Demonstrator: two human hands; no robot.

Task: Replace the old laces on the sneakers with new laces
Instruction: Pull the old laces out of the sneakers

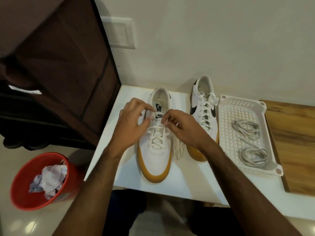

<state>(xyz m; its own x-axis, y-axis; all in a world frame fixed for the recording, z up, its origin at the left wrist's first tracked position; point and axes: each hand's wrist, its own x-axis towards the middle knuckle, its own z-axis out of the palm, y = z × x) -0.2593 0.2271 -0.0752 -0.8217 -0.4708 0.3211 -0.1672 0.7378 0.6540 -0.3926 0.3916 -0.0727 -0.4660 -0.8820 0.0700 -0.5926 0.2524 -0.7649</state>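
White sneaker, gum-yellow sole, half-laced

White sneakers, gum soles; red bin

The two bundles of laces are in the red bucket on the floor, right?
Not quite. The head view shows the two bundles of laces lying in the white tray on the table, right of the sneakers. The red bucket on the floor holds crumpled paper.

The hands hide the near sneaker's upper eyelets
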